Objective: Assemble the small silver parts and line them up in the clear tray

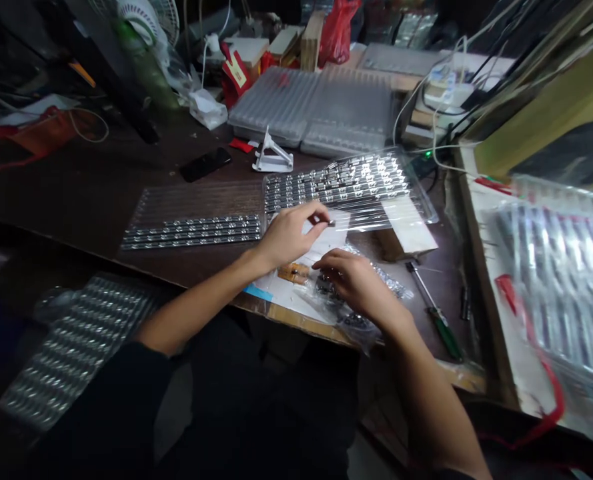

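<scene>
- The small metal piece (331, 224) could slip from the left hand (289, 233); the likely cause is that only the very tips of the fingers bear on it.
- A dropped piece might be lost among the loose metal parts (399, 285) in and around the clear plastic bag (360, 331), since they lie so near.
- The bag hangs partly over the counter (76, 190) edge, so a tug from the right wrist could spill parts.
- A knock from the left knuckles, close to the filled tray (425, 203), might shift its rows.
- The left arm reaches forward and inward, palm down, wrist nearly straight; thumb and index close in a pinch, apparently on the small metal piece, above the white sheet (279, 300).
- The right forearm comes in from the lower right, hand arched over the bag, fingers curled downward toward the orange block (290, 273); whether they grip anything I cannot tell.
- The partly filled tray (201, 198) lies left of the hands; the screwdriver (443, 327) lies right of the bag.
</scene>
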`<state>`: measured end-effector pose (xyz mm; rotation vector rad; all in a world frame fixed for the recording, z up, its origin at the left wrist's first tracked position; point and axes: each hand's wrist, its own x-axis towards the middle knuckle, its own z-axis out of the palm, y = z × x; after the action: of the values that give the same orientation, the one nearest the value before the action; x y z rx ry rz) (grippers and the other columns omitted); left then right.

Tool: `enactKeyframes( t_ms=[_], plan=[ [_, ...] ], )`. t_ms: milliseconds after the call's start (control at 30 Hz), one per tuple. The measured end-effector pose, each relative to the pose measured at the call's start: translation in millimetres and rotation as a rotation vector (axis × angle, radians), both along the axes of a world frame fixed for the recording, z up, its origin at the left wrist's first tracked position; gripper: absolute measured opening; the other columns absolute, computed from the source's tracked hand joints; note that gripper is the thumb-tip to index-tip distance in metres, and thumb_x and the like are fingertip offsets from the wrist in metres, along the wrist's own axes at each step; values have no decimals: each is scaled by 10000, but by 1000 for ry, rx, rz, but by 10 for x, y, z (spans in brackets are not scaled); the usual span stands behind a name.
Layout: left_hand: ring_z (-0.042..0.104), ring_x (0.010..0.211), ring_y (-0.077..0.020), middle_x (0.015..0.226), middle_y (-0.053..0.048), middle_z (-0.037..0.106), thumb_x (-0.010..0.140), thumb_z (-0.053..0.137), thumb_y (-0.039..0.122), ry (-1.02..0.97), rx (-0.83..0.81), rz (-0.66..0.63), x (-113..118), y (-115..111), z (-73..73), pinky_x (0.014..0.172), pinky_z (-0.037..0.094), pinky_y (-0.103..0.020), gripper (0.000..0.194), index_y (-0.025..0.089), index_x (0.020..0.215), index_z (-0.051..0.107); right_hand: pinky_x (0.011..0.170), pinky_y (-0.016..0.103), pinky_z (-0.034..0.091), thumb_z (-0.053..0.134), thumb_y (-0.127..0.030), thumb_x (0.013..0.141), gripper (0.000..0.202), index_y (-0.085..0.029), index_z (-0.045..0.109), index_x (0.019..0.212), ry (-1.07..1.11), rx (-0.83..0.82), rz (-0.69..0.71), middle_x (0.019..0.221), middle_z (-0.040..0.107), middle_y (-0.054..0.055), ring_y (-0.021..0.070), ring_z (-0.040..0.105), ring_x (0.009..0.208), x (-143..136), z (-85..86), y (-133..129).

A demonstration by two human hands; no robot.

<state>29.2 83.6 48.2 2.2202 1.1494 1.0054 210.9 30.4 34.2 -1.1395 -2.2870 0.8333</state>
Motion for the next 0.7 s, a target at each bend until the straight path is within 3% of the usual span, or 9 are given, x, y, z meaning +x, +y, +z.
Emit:
enactKeyframes(
  t_ms=[133,233,400,700],
  plan=[
    [658,836,-158,942,-29,720,916,580,178,-1,-142,109,-441,-458,-187,789,530,-293,95,194,953,667,740,299,509,663,-146,879,108,-192,756,908,13,-27,-25,844,736,40,190,682,768,-47,17,-27],
    [679,861,-175,949,-30,737,919,613,229,11,-214,114,-585,-621,-367,808,535,-306,88,202,946,692,724,281,511,680,-221,895,91,-208,752,840,57,-21,-58,806,744,19,174,686,734,-86,15,-44],
    [696,928,-194,960,-15,763,894,674,215,51,-199,86,-580,-658,-483,877,503,-339,51,220,922,716,769,289,519,524,-129,937,243,-200,746,1007,59,74,-126,973,752,64,189,701,868,-166,-49,-40],
    [692,939,-196,956,-18,765,881,708,219,84,-141,83,-579,-706,-510,854,502,-343,63,242,933,737,726,306,534,557,-151,854,195,-220,729,913,-45,85,-164,886,737,53,199,692,783,-264,-151,-71]
  ],
)
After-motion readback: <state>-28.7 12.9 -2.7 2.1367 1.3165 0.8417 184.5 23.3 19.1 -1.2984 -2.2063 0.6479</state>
